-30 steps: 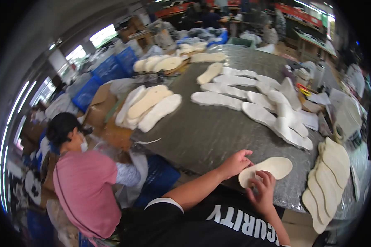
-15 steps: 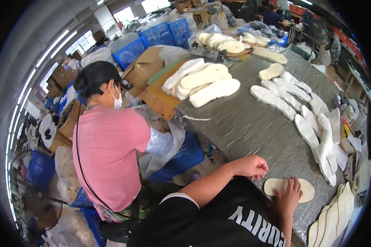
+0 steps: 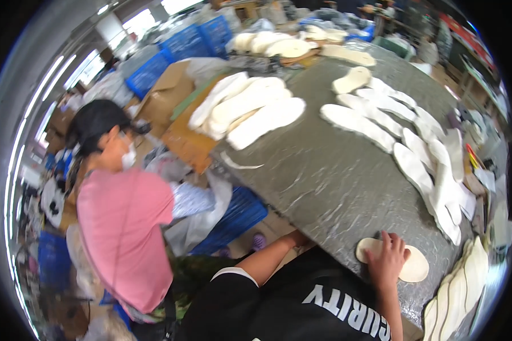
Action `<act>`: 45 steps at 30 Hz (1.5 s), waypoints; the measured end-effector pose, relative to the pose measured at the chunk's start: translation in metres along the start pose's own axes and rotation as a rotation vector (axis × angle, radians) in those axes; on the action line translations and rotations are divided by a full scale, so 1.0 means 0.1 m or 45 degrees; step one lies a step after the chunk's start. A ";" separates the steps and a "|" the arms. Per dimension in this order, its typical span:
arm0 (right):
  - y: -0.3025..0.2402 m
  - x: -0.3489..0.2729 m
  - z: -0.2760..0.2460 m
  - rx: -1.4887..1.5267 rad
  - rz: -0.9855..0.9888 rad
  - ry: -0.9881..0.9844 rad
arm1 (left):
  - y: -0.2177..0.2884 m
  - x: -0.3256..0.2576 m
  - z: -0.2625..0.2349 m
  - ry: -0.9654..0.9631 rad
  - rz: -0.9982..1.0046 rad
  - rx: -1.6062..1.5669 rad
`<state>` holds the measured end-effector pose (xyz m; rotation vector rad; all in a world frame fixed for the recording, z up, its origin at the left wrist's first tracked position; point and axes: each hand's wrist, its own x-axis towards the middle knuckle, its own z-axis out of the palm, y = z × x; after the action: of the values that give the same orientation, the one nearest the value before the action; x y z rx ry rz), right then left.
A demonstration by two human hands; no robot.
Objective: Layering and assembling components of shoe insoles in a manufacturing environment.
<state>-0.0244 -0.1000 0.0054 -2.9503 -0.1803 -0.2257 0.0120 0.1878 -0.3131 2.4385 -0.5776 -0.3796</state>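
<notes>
Right hand: the right hand (image 3: 388, 257) lay flat, fingers spread, pressing the cream insole (image 3: 407, 267) at 5 o'clock.
Left hand: the left hand (image 3: 299, 238) sat under the table's near edge; its grip could not be told.
Table edge: the grey table (image 3: 324, 176) ended just below the insole.
Open room: bare surface stretched toward 12 o'clock.
Obstacles: a row of white soles (image 3: 421, 153) at 2 o'clock; a stacked sole pile (image 3: 461, 295) just right.
Neighbour: a person in a pink shirt (image 3: 125, 227) at 9 o'clock, beside a blue crate (image 3: 233, 213).
</notes>
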 end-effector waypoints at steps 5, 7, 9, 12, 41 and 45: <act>0.04 0.11 -0.21 0.125 -0.209 -0.026 | 0.34 0.42 -0.02 -0.117 0.009 -0.069; 0.15 0.08 -0.34 0.149 -0.328 -0.070 | 0.49 0.50 0.08 -0.161 0.003 -0.114; 0.28 -0.03 -0.37 0.236 -0.355 -0.197 | 0.69 0.68 0.16 -0.220 0.033 -0.156; 0.34 -0.07 -0.12 0.195 -0.235 -0.112 | 0.88 0.94 0.27 -0.326 0.105 -0.199; 1.65 1.09 -0.31 -0.158 0.358 0.465 | 0.78 -0.58 -1.00 -0.921 -0.463 0.041; 2.17 0.90 -0.44 1.105 0.757 0.998 | 0.86 -0.92 -1.27 -0.801 -0.645 0.044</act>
<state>0.0866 -0.3110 0.0270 -1.7771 0.5471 -0.8961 -0.0450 0.2321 -0.1497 2.4578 -0.1929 -1.3802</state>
